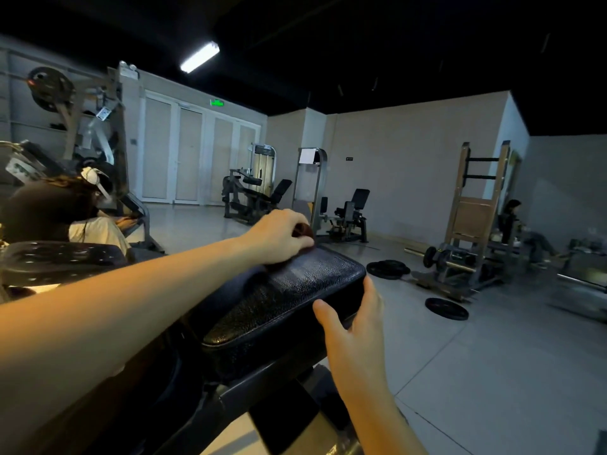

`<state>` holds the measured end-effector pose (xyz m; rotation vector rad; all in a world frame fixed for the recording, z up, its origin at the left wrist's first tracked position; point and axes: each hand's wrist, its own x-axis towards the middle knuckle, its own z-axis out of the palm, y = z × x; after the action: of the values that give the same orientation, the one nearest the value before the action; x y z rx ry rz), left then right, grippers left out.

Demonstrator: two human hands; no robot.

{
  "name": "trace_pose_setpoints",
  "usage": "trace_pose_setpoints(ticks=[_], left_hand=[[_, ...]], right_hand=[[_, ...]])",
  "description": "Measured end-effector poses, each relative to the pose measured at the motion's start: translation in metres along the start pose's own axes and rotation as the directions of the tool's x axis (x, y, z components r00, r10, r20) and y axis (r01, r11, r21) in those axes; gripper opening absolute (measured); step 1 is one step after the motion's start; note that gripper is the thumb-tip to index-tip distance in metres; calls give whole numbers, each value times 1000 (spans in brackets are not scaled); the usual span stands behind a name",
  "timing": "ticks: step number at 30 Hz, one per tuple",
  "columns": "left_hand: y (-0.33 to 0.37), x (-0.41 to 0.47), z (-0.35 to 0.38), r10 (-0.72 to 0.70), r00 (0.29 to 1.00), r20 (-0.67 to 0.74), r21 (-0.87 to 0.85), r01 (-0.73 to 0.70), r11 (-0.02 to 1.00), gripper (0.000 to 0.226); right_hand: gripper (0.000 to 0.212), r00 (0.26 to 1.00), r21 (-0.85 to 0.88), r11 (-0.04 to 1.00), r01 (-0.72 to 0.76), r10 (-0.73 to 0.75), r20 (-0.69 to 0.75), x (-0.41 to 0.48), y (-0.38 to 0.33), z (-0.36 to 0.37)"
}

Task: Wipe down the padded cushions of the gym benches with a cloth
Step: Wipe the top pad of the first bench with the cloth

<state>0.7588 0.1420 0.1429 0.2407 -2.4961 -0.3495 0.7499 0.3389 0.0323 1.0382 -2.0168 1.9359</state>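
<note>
Closest to me, my right hand [353, 318] grips the right edge of the black bench cushion [289, 300], thumb lying on top and fingers hooked round the side. Farther out, my left hand [279, 234] curls its fingers round a bunched dark reddish cloth [304, 232] (only a little shows past my knuckles) and presses it on the cushion's far end. The padding is pebbled black upholstery with a stitched seam along its edge. A pale sheen streaks the top beside the cloth.
</note>
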Motion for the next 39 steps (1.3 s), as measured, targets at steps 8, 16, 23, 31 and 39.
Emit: trace_pose_setpoints(ticks=[8, 16, 23, 31, 39], left_hand=[[-15, -12, -10, 53, 998, 18, 59, -54, 997, 16], [25, -16, -1, 114, 993, -5, -7, -114, 993, 14], [2, -9, -1, 97, 995, -2, 121, -96, 988, 20], [22, -13, -4, 92, 995, 23, 49, -93, 994, 18], [-12, -13, -9, -38, 999, -14, 247, 40, 968, 19]], right_hand=[[82, 1000, 42, 999, 0, 0, 1, 1, 5, 1], [76, 1000, 50, 999, 0, 0, 10, 3, 3, -3], [68, 1000, 94, 996, 1, -2, 11, 2, 9, 1], [82, 1000, 58, 998, 2, -2, 1, 4, 4, -1], [77, 1000, 30, 999, 20, -20, -1, -1, 4, 1]])
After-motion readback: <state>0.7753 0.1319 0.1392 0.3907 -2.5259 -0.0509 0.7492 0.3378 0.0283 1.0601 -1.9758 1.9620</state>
